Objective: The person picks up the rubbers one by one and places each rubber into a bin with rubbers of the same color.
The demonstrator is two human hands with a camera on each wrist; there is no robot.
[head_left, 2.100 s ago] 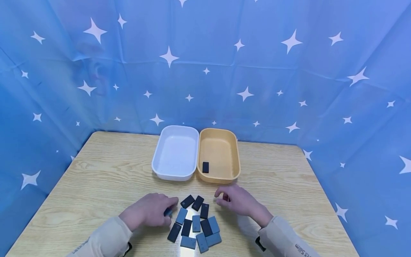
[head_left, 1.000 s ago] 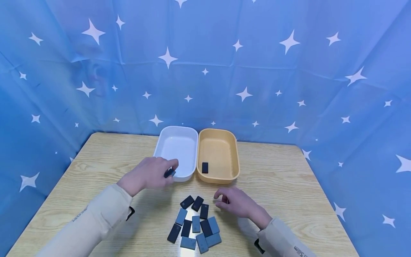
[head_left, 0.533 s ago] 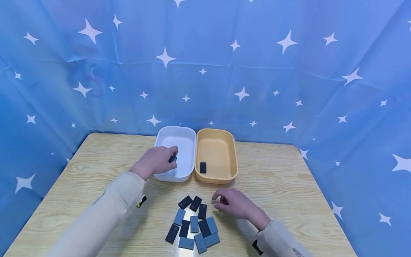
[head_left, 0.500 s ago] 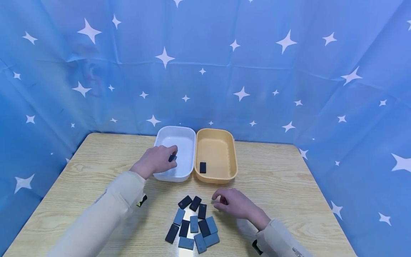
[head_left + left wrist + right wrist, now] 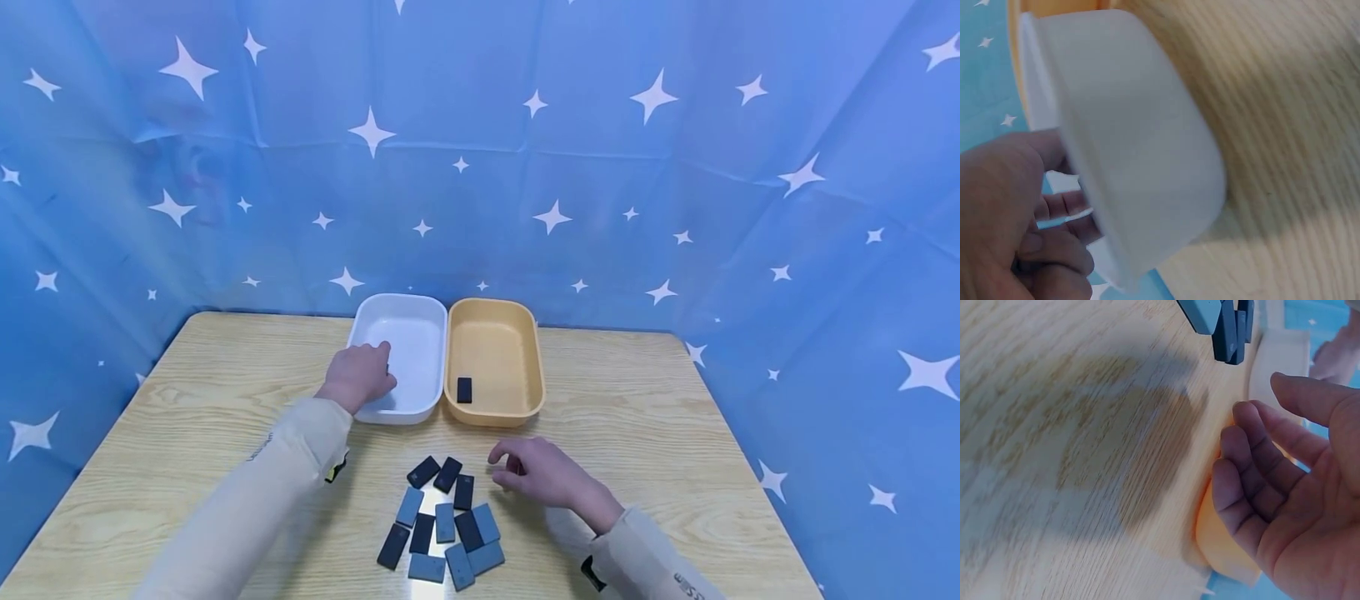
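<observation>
My left hand (image 5: pixel 362 375) reaches over the near left rim of the white bin (image 5: pixel 420 317), its fingertips down inside. In the left wrist view the thumb and fingers of the hand (image 5: pixel 1016 206) pass behind the white wall (image 5: pixel 1141 137), with a dark sliver of a small block showing between them; most of it is hidden. My right hand (image 5: pixel 543 473) rests on the table with loosely curled fingers, holding nothing. Left of it lie several small rectangular blocks, some black (image 5: pixel 464 492), some blue-grey (image 5: pixel 445 523).
An orange bin (image 5: pixel 517 350) stands against the white one's right side. One black block (image 5: pixel 464 390) lies in its near left corner. The wooden table (image 5: pixel 637 433) ends at a blue star-patterned curtain (image 5: pixel 480 167) behind the bins.
From the pile, my left hand has carried a blue-grey block forward to the white bin and lowered it inside. My right hand has stayed in place. The head view has turned slightly right.
</observation>
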